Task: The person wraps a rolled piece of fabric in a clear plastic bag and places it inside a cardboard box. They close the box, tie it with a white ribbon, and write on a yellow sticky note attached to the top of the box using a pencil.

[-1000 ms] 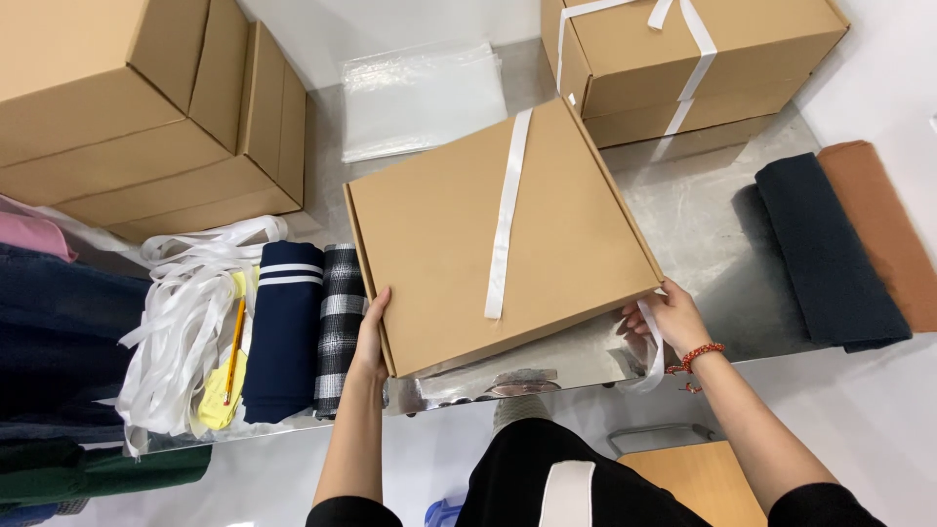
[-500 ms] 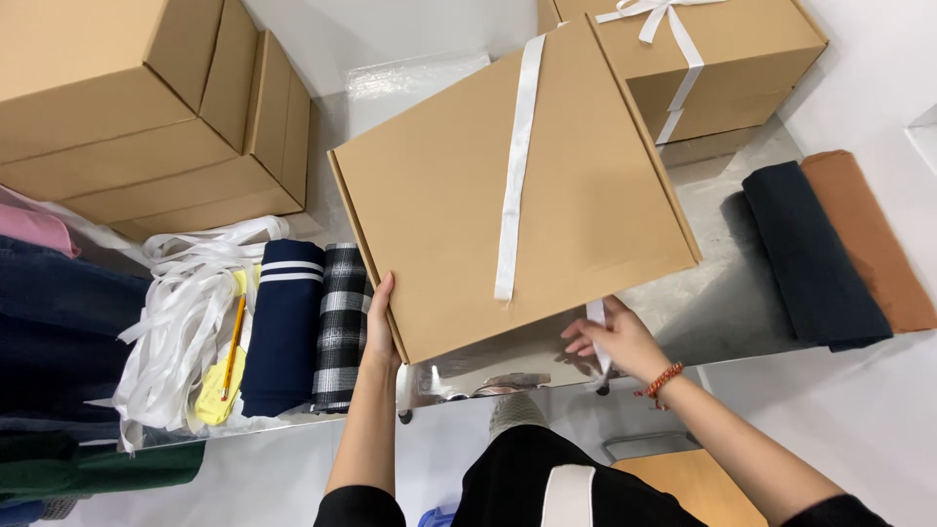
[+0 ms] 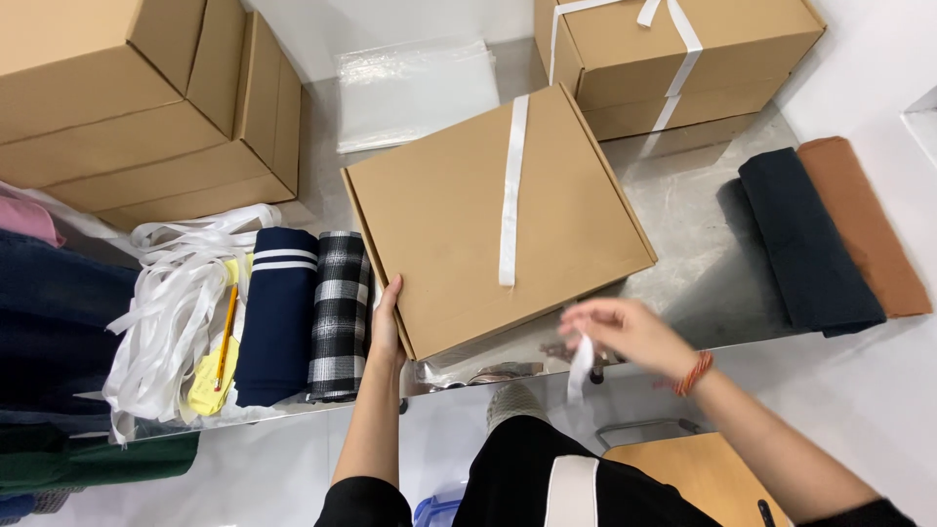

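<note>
Hands (image 3: 388,327) flanking flat cardboard box (image 3: 493,220), ribbon end (image 3: 580,369) rightward

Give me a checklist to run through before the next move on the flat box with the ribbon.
1. Left hand on the box edge: ok.
2. Right hand on the ribbon end: ok, though blurred.
3. Ribbon straight across the lid: ok.
4. Ribbon runs under the box: cannot tell.
5. Lid shut flat: ok.
6. Box apart from the rolled cloths: ok.
</note>
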